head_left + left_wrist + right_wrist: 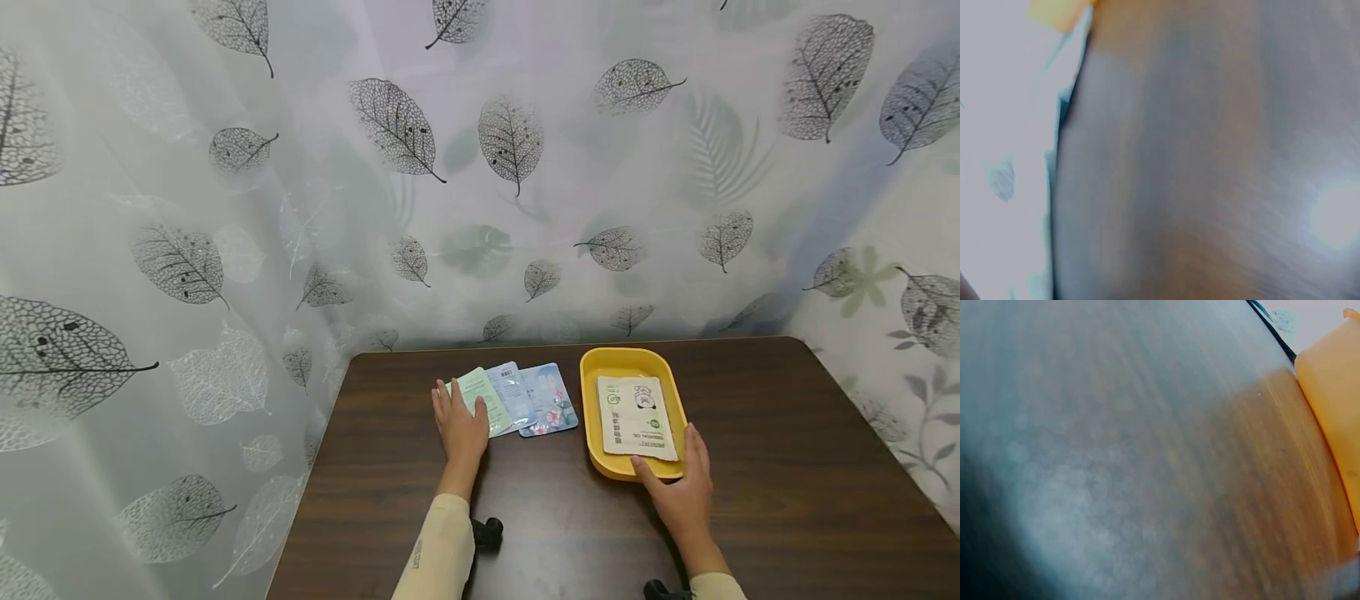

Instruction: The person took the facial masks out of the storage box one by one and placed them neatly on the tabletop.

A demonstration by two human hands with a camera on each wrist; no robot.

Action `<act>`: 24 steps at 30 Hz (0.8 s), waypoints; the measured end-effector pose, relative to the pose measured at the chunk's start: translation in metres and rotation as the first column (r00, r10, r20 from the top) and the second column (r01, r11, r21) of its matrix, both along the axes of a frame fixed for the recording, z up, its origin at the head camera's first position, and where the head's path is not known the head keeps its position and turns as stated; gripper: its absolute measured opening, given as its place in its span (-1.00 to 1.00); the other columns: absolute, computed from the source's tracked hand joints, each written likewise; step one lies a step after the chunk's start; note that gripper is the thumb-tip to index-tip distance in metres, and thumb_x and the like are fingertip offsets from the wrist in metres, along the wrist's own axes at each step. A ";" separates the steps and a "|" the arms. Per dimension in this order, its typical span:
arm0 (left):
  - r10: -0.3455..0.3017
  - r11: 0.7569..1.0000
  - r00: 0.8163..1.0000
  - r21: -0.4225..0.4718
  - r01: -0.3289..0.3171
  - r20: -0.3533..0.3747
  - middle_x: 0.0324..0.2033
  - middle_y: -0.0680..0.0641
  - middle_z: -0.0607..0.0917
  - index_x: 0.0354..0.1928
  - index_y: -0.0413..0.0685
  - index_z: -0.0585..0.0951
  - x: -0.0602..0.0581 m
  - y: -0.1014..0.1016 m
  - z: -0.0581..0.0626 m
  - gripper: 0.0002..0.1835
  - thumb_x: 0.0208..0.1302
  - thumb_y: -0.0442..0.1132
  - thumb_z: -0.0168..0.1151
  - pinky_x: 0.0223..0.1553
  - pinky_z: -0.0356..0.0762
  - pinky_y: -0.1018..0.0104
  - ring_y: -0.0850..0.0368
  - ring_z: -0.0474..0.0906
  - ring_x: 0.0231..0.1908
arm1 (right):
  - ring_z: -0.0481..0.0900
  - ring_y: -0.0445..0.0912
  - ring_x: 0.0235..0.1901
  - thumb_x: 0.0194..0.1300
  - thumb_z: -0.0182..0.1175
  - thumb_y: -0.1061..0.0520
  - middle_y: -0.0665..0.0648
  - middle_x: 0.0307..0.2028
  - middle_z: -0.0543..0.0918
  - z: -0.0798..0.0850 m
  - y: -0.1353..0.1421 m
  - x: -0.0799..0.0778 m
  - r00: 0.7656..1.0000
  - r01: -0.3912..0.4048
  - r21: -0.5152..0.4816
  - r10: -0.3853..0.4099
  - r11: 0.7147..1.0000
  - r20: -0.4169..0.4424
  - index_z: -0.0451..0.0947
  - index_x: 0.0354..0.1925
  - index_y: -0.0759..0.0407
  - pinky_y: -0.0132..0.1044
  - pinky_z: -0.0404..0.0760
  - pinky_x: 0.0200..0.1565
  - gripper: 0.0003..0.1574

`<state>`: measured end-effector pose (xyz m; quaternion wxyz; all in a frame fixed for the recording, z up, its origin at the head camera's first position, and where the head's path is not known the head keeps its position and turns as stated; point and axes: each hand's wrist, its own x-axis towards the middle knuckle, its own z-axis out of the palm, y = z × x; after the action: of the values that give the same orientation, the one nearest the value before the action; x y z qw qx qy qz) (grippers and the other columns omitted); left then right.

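Observation:
My left hand (461, 425) rests with extended fingers at the left side of a flat pale green packet (483, 400), its thumb over the packet. Beside that, overlapping like a fan, lie a pale blue packet (512, 392) and a blue flowered packet (551, 400). My right hand (682, 492) holds the near right corner of a yellow tray (626, 357), thumb at the front rim and fingers along the right side. Inside the tray is a white packet (633, 417) with a panda print. Neither hand shows clearly in the wrist views, though the tray's wall (1335, 406) does.
The dark brown wooden table (810, 467) reaches back to a leaf-patterned curtain (480, 200). Black wrist-worn camera mounts (489, 533) sit beside the forearms. The left wrist view catches pale packet edges (1029, 156) against the table.

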<state>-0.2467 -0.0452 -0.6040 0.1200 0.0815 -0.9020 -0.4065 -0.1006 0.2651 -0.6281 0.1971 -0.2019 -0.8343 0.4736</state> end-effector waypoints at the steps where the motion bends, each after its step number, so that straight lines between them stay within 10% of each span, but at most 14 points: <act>1: -0.009 1.000 1.000 0.009 0.009 -0.012 0.59 -0.33 0.07 0.54 -0.24 0.25 -0.001 0.003 0.006 -0.24 0.40 -0.06 0.17 0.53 -0.01 -0.30 -0.31 -0.10 0.60 | 0.05 0.24 0.57 0.08 0.54 -0.06 0.23 0.61 0.04 0.000 0.000 0.000 1.000 0.002 0.001 -0.002 1.000 -0.002 -0.11 0.65 0.01 0.30 0.09 0.50 0.42; 12: -0.195 0.967 0.976 0.147 0.207 -0.094 0.65 -0.14 -0.08 0.62 -0.03 0.09 0.000 0.048 0.063 -0.23 0.48 -0.04 0.09 0.56 -0.02 -0.25 -0.19 -0.19 0.63 | 0.06 0.26 0.56 0.09 0.54 -0.08 0.24 0.61 0.03 0.002 -0.001 0.001 1.000 -0.001 0.007 0.001 1.000 0.006 -0.11 0.65 0.04 0.30 0.09 0.50 0.41; 24: -0.386 0.902 0.920 0.179 0.393 -0.072 0.65 -0.08 -0.07 0.64 0.14 0.05 0.024 0.119 0.088 -0.25 0.52 0.06 0.00 0.50 0.18 -0.20 -0.15 -0.07 0.62 | 0.05 0.27 0.56 0.08 0.54 -0.08 0.25 0.61 0.03 0.002 0.000 0.001 1.000 0.000 0.010 0.000 1.000 0.009 -0.11 0.65 0.04 0.32 0.09 0.49 0.42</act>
<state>-0.2230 0.0736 -0.5160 0.0437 -0.0961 -0.8549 -0.5079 -0.0997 0.2647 -0.6258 0.1944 -0.2028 -0.8376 0.4685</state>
